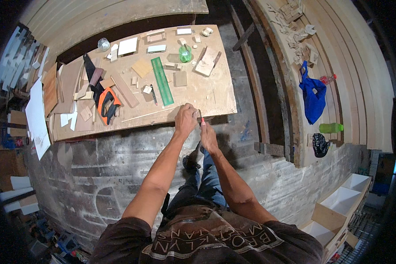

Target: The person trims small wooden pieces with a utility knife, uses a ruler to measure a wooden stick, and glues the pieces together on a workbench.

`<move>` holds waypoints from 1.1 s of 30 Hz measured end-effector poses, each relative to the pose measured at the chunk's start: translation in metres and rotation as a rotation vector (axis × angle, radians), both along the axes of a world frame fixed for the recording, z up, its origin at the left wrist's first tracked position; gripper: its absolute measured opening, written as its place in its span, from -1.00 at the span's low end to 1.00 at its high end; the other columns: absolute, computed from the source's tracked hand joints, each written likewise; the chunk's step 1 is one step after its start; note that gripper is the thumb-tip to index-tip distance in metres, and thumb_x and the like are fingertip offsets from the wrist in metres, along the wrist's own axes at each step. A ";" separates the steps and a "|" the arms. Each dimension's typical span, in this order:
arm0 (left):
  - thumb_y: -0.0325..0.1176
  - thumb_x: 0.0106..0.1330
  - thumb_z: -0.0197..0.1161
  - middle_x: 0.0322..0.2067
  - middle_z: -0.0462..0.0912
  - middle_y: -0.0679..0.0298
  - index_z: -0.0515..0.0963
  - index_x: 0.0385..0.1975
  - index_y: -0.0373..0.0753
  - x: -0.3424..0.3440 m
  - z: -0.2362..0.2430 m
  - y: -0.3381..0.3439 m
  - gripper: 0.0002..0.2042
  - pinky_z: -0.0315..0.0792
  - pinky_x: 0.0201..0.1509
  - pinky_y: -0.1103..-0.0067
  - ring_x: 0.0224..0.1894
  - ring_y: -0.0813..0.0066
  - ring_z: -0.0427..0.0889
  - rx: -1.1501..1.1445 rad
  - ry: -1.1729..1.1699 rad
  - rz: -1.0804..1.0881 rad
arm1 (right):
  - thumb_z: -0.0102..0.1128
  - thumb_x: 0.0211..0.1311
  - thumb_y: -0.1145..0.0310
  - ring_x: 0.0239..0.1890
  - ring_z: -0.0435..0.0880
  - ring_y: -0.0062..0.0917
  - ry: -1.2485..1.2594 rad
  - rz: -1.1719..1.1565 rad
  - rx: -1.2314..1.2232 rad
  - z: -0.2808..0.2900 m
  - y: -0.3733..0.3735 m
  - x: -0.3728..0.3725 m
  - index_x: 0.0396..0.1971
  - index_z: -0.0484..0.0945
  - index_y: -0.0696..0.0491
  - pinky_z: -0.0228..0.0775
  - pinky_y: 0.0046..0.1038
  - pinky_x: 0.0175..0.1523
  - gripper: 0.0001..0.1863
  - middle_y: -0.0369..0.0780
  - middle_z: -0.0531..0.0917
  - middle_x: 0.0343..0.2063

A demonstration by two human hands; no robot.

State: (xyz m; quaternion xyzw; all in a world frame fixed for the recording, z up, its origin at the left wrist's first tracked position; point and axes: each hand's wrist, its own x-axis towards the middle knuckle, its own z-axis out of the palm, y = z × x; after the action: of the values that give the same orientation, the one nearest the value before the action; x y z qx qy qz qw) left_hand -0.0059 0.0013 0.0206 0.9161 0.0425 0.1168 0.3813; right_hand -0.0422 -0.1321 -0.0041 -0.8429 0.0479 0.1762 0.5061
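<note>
The left hand (187, 119), fingers curled, pinches a small piece (198, 114) just beside the right hand (208, 137), closed round a red object (203, 119).

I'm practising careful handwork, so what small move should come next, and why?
Perhaps ease the left hand slightly away from the red item in the right hand: the hands sit close at the near edge of the table, and what that item touches is unclear.

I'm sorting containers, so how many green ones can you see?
2: a see-through green container on the table, right of centre, and a green bottle on the bench at right. Others may be hidden.
</note>
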 end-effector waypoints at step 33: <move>-0.46 0.13 0.26 -0.35 0.60 0.32 0.71 -0.41 -0.16 0.002 0.004 0.004 -0.90 0.50 -0.14 0.36 -0.19 0.25 0.57 0.097 0.052 -0.094 | -0.34 0.51 0.04 -0.16 0.54 0.27 -0.071 0.075 -0.143 0.018 -0.003 0.002 -0.16 0.41 0.24 0.33 0.14 -0.08 -0.49 0.30 0.58 -0.33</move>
State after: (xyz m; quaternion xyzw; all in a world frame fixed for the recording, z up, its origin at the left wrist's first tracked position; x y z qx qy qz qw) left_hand -0.0044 0.0053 0.0249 0.9372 0.0036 0.0766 0.3402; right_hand -0.0405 -0.1352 0.0140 -0.8840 0.0106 0.1610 0.4388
